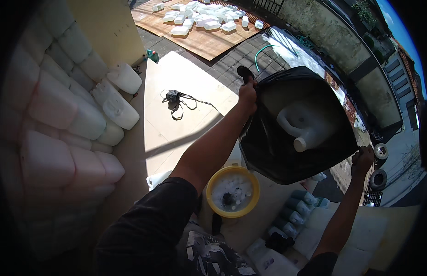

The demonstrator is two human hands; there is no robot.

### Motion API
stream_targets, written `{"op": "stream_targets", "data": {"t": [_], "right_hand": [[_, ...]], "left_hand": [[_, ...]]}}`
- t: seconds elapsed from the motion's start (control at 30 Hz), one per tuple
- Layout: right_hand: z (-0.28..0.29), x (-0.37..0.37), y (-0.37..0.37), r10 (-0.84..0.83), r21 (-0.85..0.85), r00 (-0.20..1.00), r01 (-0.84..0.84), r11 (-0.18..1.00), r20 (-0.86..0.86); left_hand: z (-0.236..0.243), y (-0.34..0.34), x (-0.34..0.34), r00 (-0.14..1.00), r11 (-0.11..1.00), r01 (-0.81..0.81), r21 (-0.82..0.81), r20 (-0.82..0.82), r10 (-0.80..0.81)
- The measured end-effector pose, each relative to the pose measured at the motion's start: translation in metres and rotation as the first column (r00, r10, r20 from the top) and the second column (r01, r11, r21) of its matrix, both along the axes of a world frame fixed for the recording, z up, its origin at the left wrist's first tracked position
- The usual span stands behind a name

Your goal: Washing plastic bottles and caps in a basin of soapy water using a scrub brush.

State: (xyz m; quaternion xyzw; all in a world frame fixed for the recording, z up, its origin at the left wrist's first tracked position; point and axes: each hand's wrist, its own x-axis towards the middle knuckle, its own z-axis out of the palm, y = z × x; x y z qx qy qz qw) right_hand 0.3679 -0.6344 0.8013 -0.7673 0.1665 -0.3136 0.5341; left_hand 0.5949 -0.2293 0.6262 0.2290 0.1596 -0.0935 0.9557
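Note:
Both my hands hold up a large black plastic bag, its mouth spread wide toward me. My left hand is closed on the bag's upper left edge, and a bunched end of black plastic sticks out above the fist. At the lower right corner of the bag, my right hand grips the rim. Inside lies a translucent white plastic jug with a handle and a capped neck pointing down toward me. Below the bag stands a yellow-rimmed tub with whitish contents, round pale pieces and a dark lump.
Stacked white jerrycans rise along the left. Several bluish containers stand at the lower right. A black strappy item lies on the sunlit pale floor. Many white containers cover a brown sheet beyond, near a green hose.

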Motion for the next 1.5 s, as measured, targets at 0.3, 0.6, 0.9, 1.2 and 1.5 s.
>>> {"op": "stream_targets", "data": {"t": [0.3, 0.6, 0.9, 1.2, 1.5], "right_hand": [[-0.279, -0.077, 0.053, -0.28, -0.17, 0.767, 0.223, 0.96, -0.577], [-0.376, -0.119, 0.162, 0.056, -0.027, 0.688, -0.109, 0.994, -0.723], [-0.418, -0.166, 0.308, 0.329, -0.032, 0.634, -0.488, 0.872, -0.7], [-0.467, -0.239, 0.401, 0.668, 0.183, 0.352, -0.784, 0.593, -0.656], [-0.511, -0.31, 0.457, 0.636, 0.195, 0.231, -0.827, 0.527, -0.737]], "left_hand": [[-0.251, 0.028, -0.071, 0.893, 0.654, 0.377, 0.655, -0.444, -0.07], [-0.172, 0.148, -0.132, 0.961, 0.739, 0.144, 0.658, -0.272, 0.054], [-0.164, 0.313, -0.262, 0.933, 0.396, 0.017, 0.918, -0.157, 0.323], [-0.209, 0.402, -0.448, 0.796, 0.212, -0.064, 0.975, -0.078, 0.6], [-0.212, 0.436, -0.586, 0.714, 0.164, 0.2, 0.966, -0.259, 0.65]]}}
